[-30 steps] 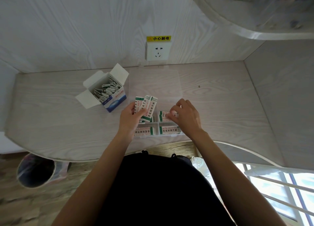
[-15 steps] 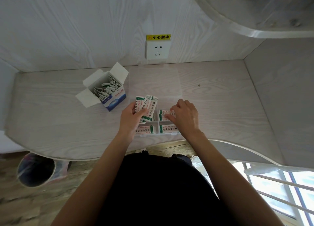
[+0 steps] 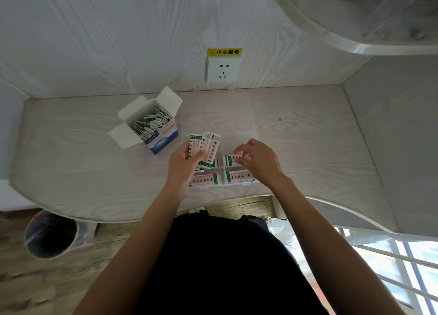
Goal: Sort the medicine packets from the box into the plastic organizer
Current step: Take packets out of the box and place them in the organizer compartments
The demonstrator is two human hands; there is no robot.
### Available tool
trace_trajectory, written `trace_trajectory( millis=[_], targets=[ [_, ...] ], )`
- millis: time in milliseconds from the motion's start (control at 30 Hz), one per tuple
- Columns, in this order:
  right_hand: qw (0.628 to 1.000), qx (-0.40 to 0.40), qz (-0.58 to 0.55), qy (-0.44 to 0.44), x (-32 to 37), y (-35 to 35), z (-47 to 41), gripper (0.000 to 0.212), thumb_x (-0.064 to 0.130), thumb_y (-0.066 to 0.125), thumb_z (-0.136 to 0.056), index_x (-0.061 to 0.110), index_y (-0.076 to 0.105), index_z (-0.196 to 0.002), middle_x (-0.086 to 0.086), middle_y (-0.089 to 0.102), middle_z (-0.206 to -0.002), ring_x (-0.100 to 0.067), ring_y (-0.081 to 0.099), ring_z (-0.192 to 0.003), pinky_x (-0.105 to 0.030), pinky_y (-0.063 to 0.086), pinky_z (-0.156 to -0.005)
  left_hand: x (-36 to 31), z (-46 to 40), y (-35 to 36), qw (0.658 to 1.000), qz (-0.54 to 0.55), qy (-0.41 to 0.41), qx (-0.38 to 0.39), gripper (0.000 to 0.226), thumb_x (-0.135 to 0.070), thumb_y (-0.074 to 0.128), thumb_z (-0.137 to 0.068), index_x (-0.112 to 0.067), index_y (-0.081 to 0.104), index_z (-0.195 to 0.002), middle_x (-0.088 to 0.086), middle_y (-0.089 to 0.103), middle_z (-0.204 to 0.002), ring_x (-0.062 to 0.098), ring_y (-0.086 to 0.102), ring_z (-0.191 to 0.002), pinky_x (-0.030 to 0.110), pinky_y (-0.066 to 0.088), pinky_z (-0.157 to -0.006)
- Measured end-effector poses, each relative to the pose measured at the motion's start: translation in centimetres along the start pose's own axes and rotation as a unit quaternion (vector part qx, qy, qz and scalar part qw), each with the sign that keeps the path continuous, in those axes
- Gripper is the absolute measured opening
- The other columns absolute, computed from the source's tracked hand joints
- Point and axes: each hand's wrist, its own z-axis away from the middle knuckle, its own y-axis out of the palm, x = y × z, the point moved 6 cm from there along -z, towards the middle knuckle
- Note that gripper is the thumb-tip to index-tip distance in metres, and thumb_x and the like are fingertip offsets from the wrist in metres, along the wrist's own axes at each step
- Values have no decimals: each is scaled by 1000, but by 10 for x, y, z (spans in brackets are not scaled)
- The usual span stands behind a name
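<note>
A: What did the room hold?

B: A pale wood-grain desk (image 3: 71,163) against a panelled wall with a white socket (image 3: 222,70); on it an open white-and-blue cardboard box (image 3: 151,125) of packets, and beside that the clear plastic organizer (image 3: 220,170).

A: And the hands?

B: The left hand (image 3: 183,166) gripped a fan of white-and-green medicine packets (image 3: 205,148), unchanged from before. The right hand (image 3: 258,159) seemed to pinch a packet in a rear compartment, fingers slightly shifted.

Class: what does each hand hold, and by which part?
Left hand grips fanned packets by their lower ends. Right hand pinches one packet in the organizer.
</note>
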Motion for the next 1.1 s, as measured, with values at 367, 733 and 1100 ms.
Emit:
trace_trajectory(
  millis=[367,733,1100],
  targets=[
    [980,-56,-182,61,4,-10,5,17,32,63,-88,20,68,-99,9,63,-80,-3,56,-65,-17,46,-63,-5,4,9,994,-97,30,33,28,-8,67,-82,-21,61,-106,-9,67,-95,6,65,-86,20,50,-72],
    [894,2,-437,102,6,2,15,24,16,70,-83,10,64,-106,-9,66,-85,-7,62,-52,-18,48,-48,-1,12,33,986,-93,16,138,14,-15,59,-90,-17,66,-102,6,71,-95,18,68,-85,24,54,-74],
    [878,-118,-446,130,-25,-14,16,7,10,64,-87,12,64,-94,-14,63,-90,-7,64,-52,-19,52,-49,-13,9,26,981,-138,92,96,17,-16,53,-93,-6,67,-97,4,70,-85,4,64,-69,11,49,-62]
  ],
)
